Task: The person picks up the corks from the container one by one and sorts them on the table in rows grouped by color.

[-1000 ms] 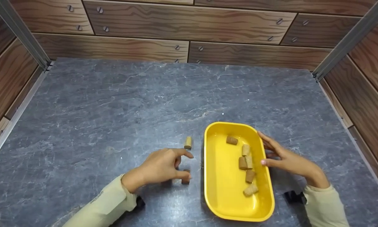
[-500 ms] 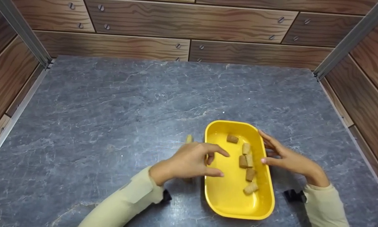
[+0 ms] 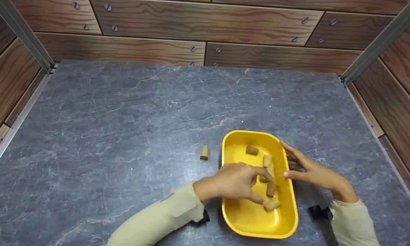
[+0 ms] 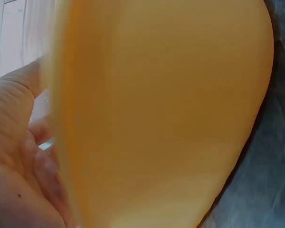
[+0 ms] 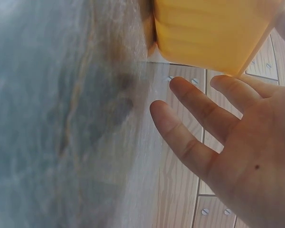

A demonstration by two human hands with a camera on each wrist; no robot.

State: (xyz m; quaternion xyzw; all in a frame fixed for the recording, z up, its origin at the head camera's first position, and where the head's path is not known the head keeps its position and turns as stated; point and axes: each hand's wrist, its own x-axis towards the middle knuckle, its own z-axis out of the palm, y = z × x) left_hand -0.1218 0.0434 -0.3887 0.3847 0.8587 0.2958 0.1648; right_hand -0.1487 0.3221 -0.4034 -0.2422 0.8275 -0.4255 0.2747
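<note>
One cork [image 3: 204,152] sat on the table [image 3: 140,102], just beyond the left hand [image 3: 239,181] at its wrist. That hand reached over the tray [image 3: 247,218], thumb and forefinger parted, grasping nothing visible. Six corks [image 3: 270,189] lay inside, under and around those fingertips, some partly covered. The right hand [image 3: 314,176] touched the tray's side, unclenched, fingers spread outside it.

brown cork [image 3: 263,179] — partly hidden behind left fingers [image 3: 263,173] | sleeves [image 3: 160,217] — cut off | tray [image 4: 171,95] blurred, left wrist view
</note>
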